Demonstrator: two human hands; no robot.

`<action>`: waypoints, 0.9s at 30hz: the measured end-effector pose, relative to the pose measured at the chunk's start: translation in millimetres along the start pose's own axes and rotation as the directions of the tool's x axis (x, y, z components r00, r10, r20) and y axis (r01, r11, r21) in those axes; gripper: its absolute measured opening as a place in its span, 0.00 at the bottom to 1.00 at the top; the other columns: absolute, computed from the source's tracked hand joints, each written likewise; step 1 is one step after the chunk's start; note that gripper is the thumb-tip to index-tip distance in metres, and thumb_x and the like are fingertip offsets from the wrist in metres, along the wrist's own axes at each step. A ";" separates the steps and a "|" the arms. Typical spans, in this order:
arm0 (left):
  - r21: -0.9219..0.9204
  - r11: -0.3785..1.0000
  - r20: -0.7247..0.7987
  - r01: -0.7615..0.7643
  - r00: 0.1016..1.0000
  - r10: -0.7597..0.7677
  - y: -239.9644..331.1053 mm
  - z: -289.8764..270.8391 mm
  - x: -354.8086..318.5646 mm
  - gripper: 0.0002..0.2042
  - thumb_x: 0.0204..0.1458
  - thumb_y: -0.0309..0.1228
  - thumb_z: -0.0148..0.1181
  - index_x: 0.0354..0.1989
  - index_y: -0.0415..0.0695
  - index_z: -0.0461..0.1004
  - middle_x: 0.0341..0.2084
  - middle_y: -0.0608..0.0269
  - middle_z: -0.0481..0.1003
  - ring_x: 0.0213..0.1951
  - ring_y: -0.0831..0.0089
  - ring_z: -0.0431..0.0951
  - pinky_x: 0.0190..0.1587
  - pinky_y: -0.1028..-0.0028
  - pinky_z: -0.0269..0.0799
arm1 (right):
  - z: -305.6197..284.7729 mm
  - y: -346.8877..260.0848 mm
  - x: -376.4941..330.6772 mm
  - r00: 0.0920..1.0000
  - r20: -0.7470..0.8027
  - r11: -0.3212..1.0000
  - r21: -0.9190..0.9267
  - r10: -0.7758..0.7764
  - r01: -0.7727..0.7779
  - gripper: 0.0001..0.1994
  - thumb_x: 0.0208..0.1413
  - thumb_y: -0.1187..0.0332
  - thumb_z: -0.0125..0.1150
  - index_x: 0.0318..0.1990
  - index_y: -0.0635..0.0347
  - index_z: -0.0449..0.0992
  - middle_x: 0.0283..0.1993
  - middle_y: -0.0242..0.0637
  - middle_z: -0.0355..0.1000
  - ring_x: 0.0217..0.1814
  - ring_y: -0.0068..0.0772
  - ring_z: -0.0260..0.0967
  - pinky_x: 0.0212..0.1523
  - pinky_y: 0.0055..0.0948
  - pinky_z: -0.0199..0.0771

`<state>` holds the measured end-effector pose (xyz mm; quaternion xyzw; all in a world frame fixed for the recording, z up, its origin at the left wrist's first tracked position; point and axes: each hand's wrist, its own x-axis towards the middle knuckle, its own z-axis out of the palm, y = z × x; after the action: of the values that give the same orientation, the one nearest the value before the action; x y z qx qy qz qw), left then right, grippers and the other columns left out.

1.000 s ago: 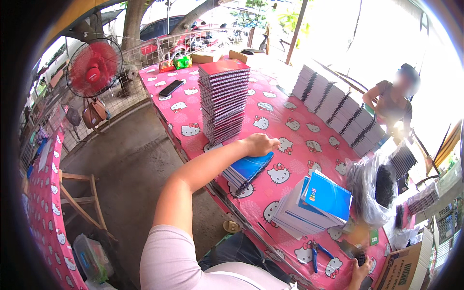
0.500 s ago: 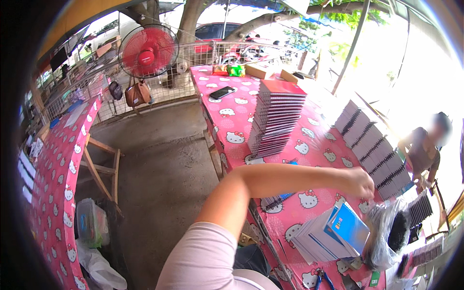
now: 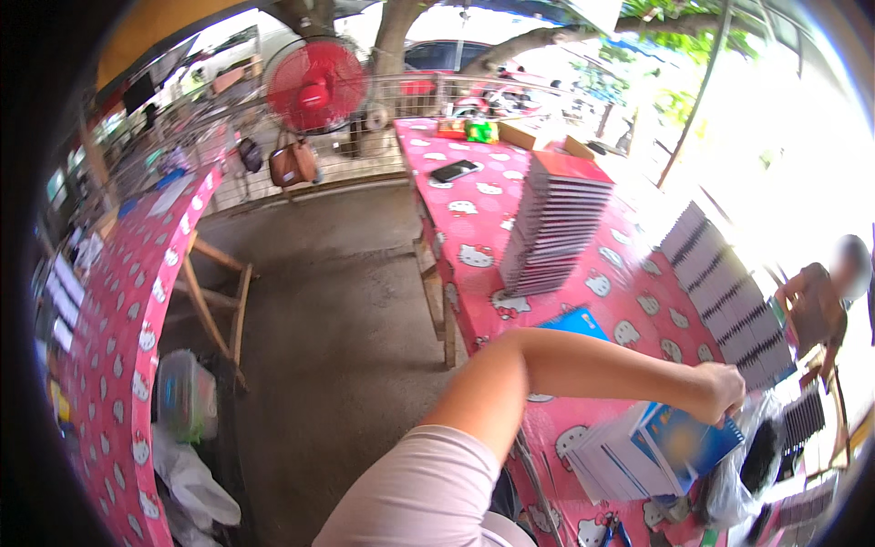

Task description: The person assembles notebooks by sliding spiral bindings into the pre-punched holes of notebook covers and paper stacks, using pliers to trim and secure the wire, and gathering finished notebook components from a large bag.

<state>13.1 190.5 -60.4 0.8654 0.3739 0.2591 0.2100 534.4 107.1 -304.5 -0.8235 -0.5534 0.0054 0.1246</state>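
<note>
My left arm comes in from the lower edge and bends across to the right. My left hand (image 3: 720,392) is closed, its fingertips at the upper edge of a blue-covered notebook (image 3: 688,447). What the fingers pinch is hidden. That notebook rests on a leaning stack of white-paged books (image 3: 602,456) near the table's front. Another blue notebook (image 3: 574,322) lies beyond my forearm, partly covered by it. Beside my hand, a clear plastic bag (image 3: 729,497) has something black and coiled in it. My right hand is not in view.
A tall stack of spiral notebooks (image 3: 558,223) stands on the pink table (image 3: 474,255). Rows of bound books (image 3: 725,283) line its right side, where another person (image 3: 816,305) works. A phone (image 3: 454,170), blue-handled pliers (image 3: 618,531), a red fan (image 3: 317,87) and a second pink table (image 3: 128,337) are around.
My left hand has moved down and right relative to the table, from above the bag's upper end to the blue notebook's edge. The whole view has shifted, so the scene sits further right.
</note>
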 end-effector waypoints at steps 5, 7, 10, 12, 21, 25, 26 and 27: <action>0.176 0.932 -0.206 -0.316 0.914 0.349 14.5 -4.2 -36.4 0.08 0.42 0.23 0.59 0.33 0.43 0.75 0.25 0.55 0.76 0.34 0.56 0.77 0.41 0.60 0.67 | -22.4 -47.8 -7.1 0.807 -0.480 0.913 0.031 -0.344 0.407 0.16 0.41 0.66 0.67 0.38 0.62 0.76 0.31 0.46 0.69 0.34 0.49 0.69 0.34 0.42 0.70; 0.220 0.942 -0.236 -0.254 0.923 0.304 1.3 7.9 -45.2 0.07 0.44 0.25 0.59 0.34 0.43 0.75 0.28 0.56 0.77 0.36 0.59 0.77 0.43 0.61 0.66 | -65.3 -136.8 -28.5 0.761 -0.494 0.816 0.160 -0.421 0.555 0.16 0.42 0.70 0.64 0.40 0.65 0.75 0.35 0.45 0.71 0.35 0.45 0.68 0.37 0.38 0.69; 0.171 0.958 -0.301 -0.232 0.913 0.275 5.1 7.6 -44.0 0.09 0.48 0.31 0.62 0.38 0.45 0.75 0.30 0.58 0.78 0.38 0.62 0.78 0.45 0.63 0.65 | -142.3 -251.3 -68.5 0.826 -0.391 0.666 0.491 -0.407 0.561 0.14 0.49 0.81 0.58 0.44 0.63 0.79 0.34 0.38 0.73 0.34 0.28 0.68 0.35 0.25 0.67; 0.147 0.971 -0.314 -0.191 0.921 0.229 17.8 7.2 -37.5 0.09 0.49 0.34 0.62 0.37 0.46 0.76 0.29 0.59 0.78 0.38 0.63 0.78 0.46 0.66 0.65 | -166.5 -271.8 -73.6 0.803 -0.405 0.508 0.625 -0.437 0.592 0.14 0.46 0.81 0.62 0.43 0.62 0.80 0.32 0.35 0.73 0.31 0.22 0.67 0.32 0.21 0.66; 0.359 0.928 -0.579 -0.098 0.757 0.304 25.1 31.4 -36.6 0.10 0.48 0.43 0.63 0.31 0.51 0.81 0.28 0.71 0.77 0.41 0.71 0.73 0.54 0.54 0.52 | -184.7 -300.7 -67.8 0.738 -0.276 0.343 0.749 -0.616 0.566 0.16 0.46 0.76 0.68 0.46 0.60 0.79 0.30 0.30 0.73 0.32 0.16 0.68 0.28 0.17 0.66; 0.254 0.964 -0.637 -0.075 0.738 0.225 18.9 49.9 -41.4 0.11 0.47 0.44 0.63 0.31 0.51 0.81 0.30 0.73 0.76 0.45 0.71 0.70 0.55 0.54 0.50 | -174.2 -298.8 -74.7 0.554 0.179 0.203 0.979 -0.813 -0.019 0.42 0.47 0.81 0.65 0.69 0.58 0.48 0.32 0.33 0.73 0.32 0.17 0.68 0.30 0.18 0.68; 0.281 0.957 -0.660 -0.075 0.708 0.250 22.7 50.4 -41.5 0.09 0.43 0.40 0.68 0.31 0.52 0.81 0.29 0.71 0.77 0.41 0.71 0.72 0.51 0.62 0.54 | -159.2 -306.9 -82.5 0.448 0.170 0.166 0.985 -0.878 -0.049 0.49 0.46 0.83 0.64 0.71 0.56 0.37 0.31 0.35 0.73 0.32 0.18 0.69 0.32 0.18 0.69; 0.255 0.964 -0.654 -0.069 0.722 0.225 22.8 49.4 -41.7 0.09 0.43 0.40 0.68 0.31 0.52 0.81 0.29 0.71 0.77 0.40 0.71 0.72 0.50 0.62 0.55 | -160.9 -310.7 -83.8 0.511 0.163 0.201 0.979 -0.844 0.019 0.49 0.45 0.83 0.64 0.71 0.55 0.38 0.31 0.35 0.73 0.33 0.18 0.69 0.33 0.19 0.69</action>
<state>30.8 136.2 -98.3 0.7558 0.3797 0.5306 -0.0555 242.8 109.3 -93.8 -0.3107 -0.6811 0.5771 0.3264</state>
